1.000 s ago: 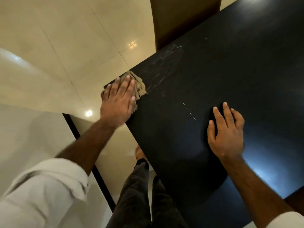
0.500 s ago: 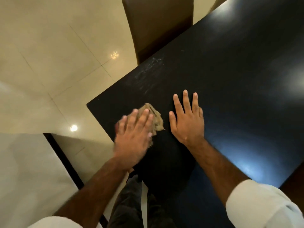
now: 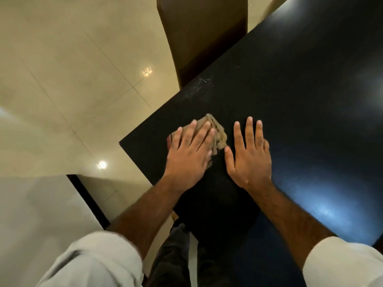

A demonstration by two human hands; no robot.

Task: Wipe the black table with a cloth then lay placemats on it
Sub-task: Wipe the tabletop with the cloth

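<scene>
A crumpled tan cloth (image 3: 217,133) lies on the black table (image 3: 310,100) near its corner. The left hand (image 3: 190,154) presses flat on it, fingers straight and close together, covering most of the fabric. Just beside it, the right hand (image 3: 248,158) rests palm-down on the bare tabletop, fingers straight and slightly spread, thumb close to the cloth's edge. Pale scuff marks (image 3: 199,85) show near the table's far edge. A brown chair back (image 3: 203,34) stands against that edge. Glossy cream floor tiles (image 3: 72,79) reflect ceiling lights. Both sleeves are white.
</scene>
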